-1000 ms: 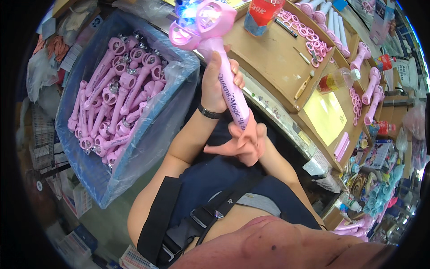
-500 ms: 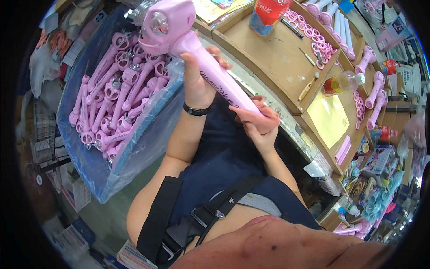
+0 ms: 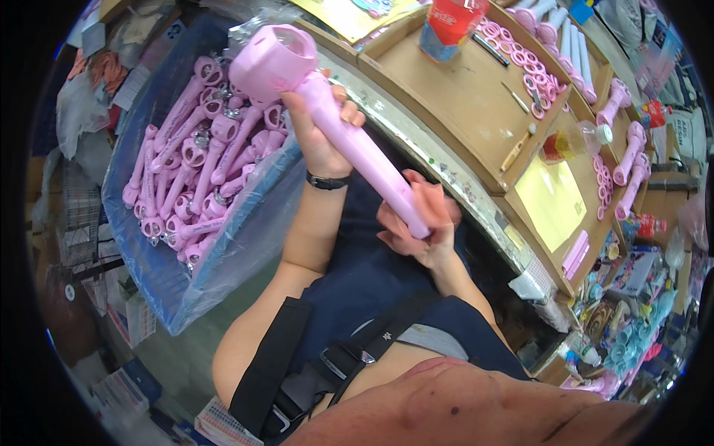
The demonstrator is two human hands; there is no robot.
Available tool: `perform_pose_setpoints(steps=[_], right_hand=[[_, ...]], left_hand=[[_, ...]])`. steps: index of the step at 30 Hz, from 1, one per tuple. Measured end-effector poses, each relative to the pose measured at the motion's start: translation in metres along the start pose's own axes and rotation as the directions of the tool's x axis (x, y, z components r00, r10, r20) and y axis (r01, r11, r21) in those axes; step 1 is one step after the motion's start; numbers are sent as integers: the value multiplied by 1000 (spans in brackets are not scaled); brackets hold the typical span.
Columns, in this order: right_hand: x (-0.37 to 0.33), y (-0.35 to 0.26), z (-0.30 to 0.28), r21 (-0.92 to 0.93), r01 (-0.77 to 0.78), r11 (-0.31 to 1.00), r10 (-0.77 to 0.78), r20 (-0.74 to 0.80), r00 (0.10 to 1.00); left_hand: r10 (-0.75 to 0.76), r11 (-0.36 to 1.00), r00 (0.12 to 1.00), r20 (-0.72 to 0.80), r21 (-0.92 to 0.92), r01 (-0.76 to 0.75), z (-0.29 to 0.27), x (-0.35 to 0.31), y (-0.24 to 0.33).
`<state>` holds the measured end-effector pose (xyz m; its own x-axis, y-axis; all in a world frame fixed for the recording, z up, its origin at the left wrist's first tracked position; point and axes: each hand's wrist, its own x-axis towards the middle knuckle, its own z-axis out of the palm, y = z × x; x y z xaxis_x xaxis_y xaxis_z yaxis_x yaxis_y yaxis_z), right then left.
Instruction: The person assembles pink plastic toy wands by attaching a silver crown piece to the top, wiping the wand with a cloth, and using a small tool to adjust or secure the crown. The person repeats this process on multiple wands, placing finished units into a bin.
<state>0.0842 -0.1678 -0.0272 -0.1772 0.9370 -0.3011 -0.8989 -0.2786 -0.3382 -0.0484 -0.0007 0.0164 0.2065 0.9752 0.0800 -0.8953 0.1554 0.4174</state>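
Note:
A pink plastic toy wand [image 3: 358,141] slants across in front of me, its large hollow head up at the left. My left hand [image 3: 325,134], with a black band at the wrist, is closed around the handle just below the head. At the handle's lower end my right hand [image 3: 439,241] is closed on a salmon-coloured cloth [image 3: 428,204]. The cloth lies loosely behind and beside the handle's tip, and most of the right fingers are hidden by it. No lettering shows on the handle's side facing up.
To the left, a blue crate [image 3: 134,256] lined with clear plastic holds several similar pink wands [image 3: 216,145]. A workbench on the right carries a cardboard tray [image 3: 424,97], a red-labelled bottle [image 3: 450,30], pink rings [image 3: 547,85], a wooden-handled tool [image 3: 513,152] and a yellow sheet [image 3: 550,201].
The wand has turned about its length, so its lettering has gone out of sight, and its head sits slightly lower. The cloth, wrapped over the handle's end before, has come loose there.

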Motion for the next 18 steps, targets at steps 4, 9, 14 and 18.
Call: perform_pose_setpoints(steps=[4, 9, 14, 18], right_hand=[[-7, -6, 6, -127, -96, 987, 92, -32, 995], [-11, 1, -12, -388, 36, 921, -50, -24, 998], [-4, -19, -25, -474, 274, 837, -342, -61, 938], [4, -53, 8, -758, 620, 203, -710, 323, 626]], left_hand=[[-27, 992, 999, 45, 122, 22, 9, -1, -1], [-21, 985, 992, -128, 166, 43, 10, 9, 7], [-179, 963, 984, 4, 203, 175, 1, 13, 25], [-270, 764, 961, 54, 620, 179, 4, -2, 25]])
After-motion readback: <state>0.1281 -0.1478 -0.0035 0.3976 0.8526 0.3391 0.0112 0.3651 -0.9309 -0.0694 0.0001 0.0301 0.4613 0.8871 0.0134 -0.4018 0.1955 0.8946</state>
